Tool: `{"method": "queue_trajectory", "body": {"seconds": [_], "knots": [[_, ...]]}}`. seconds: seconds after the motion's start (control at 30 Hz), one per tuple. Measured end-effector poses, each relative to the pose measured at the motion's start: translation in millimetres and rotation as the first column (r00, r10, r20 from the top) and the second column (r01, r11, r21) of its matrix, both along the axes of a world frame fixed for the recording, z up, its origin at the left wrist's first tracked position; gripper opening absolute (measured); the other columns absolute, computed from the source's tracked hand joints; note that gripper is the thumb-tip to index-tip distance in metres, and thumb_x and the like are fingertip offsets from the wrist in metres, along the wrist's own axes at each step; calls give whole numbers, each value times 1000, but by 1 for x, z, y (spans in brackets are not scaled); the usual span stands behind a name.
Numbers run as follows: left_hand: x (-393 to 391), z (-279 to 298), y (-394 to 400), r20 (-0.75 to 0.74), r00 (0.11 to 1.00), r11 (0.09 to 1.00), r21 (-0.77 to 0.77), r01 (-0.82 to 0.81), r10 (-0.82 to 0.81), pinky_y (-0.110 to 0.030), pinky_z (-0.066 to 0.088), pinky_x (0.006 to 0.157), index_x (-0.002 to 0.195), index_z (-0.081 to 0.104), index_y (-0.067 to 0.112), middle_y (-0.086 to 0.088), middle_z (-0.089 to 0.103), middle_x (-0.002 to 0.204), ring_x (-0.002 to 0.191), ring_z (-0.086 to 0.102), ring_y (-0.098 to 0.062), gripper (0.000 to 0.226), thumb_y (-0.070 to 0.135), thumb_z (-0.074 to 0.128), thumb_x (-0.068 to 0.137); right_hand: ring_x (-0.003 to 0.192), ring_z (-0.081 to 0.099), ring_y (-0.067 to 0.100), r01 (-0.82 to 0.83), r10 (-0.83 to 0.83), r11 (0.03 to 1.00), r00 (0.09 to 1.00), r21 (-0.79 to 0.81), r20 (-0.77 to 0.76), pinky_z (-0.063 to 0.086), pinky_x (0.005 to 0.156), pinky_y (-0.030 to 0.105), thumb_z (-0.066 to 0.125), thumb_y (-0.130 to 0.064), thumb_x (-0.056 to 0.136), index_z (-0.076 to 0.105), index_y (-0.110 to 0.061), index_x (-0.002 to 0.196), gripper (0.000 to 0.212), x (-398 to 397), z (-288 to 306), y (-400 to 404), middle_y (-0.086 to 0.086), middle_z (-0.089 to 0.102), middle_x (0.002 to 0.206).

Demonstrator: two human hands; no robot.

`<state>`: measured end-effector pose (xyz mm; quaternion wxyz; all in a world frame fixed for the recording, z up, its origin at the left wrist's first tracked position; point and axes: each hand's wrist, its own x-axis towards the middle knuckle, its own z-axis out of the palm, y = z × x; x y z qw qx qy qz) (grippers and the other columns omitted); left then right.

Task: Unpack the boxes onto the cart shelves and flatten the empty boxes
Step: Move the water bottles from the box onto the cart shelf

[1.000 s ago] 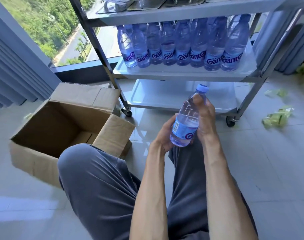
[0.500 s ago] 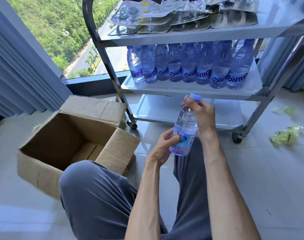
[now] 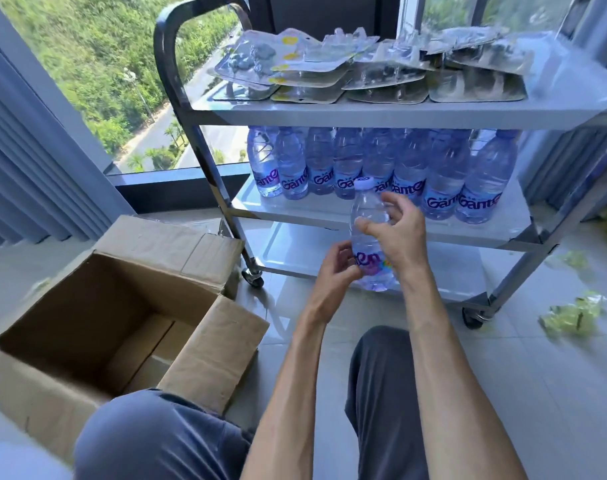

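Observation:
A clear water bottle (image 3: 368,216) with a pale blue cap stands upright in the air in front of the steel cart (image 3: 381,114). My left hand (image 3: 335,268) grips its labelled lower part. My right hand (image 3: 394,228) holds its upper body with thumb and curled fingers. The cart's middle shelf carries a row of several identical bottles (image 3: 381,168). Its top shelf holds several plastic blister packs (image 3: 364,69). An open cardboard box (image 3: 118,323) sits on the floor at my left, with no goods visible inside.
The cart's bottom shelf (image 3: 295,247) lies behind the held bottle. Crumpled green plastic wrap (image 3: 572,315) lies on the tiled floor at right. My knees in grey trousers (image 3: 156,441) fill the foreground. A window and grey curtains stand behind.
Both hands have raised the bottle toward the cart and turned it more upright. My right hand has slid from the cap down to the bottle's upper body. The view has tilted upward.

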<state>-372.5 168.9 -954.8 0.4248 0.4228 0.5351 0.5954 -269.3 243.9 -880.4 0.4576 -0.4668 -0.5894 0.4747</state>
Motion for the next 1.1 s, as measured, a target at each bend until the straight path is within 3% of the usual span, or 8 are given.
{"method": "queue_trajectory", "body": {"seconds": [0.1,0.23,0.4,0.53,0.7,0.83,0.93,1.1], "knots": [[-16,12,35,-180,983,999,-28,-37,32,-31,55,83,115,61,12,-4,72,103,93,67,-14,46,14,70,70,115,62,16,-67,66,998,994,-12,-83,52,99,40,81,-12,70,57,-17,126,61,-15,-5,23,3,65,122],[-33,7,68,-238,946,971,-37,-236,221,-31,54,73,103,59,15,0,71,91,79,66,-10,46,20,76,61,116,62,21,-127,125,992,985,-14,-122,50,101,45,74,-7,73,59,-12,123,52,-47,-13,50,6,66,121],[-54,13,100,-358,795,843,-37,-536,490,-32,49,67,97,52,20,9,67,84,82,67,-20,50,47,71,59,110,61,14,-63,66,997,994,40,-85,48,96,26,68,-6,79,63,-16,115,38,-81,-26,75,-4,65,114],[-66,24,122,-418,694,789,99,-606,586,-29,44,65,95,45,25,10,64,85,80,64,-19,49,46,77,64,89,66,4,-34,38,999,994,39,-105,51,80,17,58,-1,86,67,-13,101,22,-89,-41,86,-1,71,97],[-72,29,143,-476,603,730,130,-672,640,-33,46,67,99,45,17,2,59,93,85,59,-21,66,50,85,58,77,58,-14,24,-25,998,999,66,20,40,66,1,52,-2,87,72,-13,101,26,-88,-53,93,-7,69,93],[-72,28,159,-519,619,746,55,-664,590,-41,51,80,108,44,16,-3,60,106,100,59,-27,71,48,86,60,88,62,14,87,-92,995,986,40,140,44,71,17,53,-4,89,70,-9,96,20,-81,-66,97,1,68,93],[-71,17,159,-495,637,759,74,-647,591,-42,51,88,122,47,16,-2,59,117,110,59,-24,72,41,82,65,87,58,16,54,-65,997,968,51,241,38,72,16,50,0,84,68,-8,97,23,-79,-73,97,1,66,93],[-77,6,153,-515,634,792,162,-589,577,-43,47,94,127,52,7,-9,60,120,113,57,-27,62,30,81,76,96,60,25,-25,-35,991,897,130,441,48,79,30,58,1,84,68,-1,99,19,-82,-79,93,9,68,100]]}}
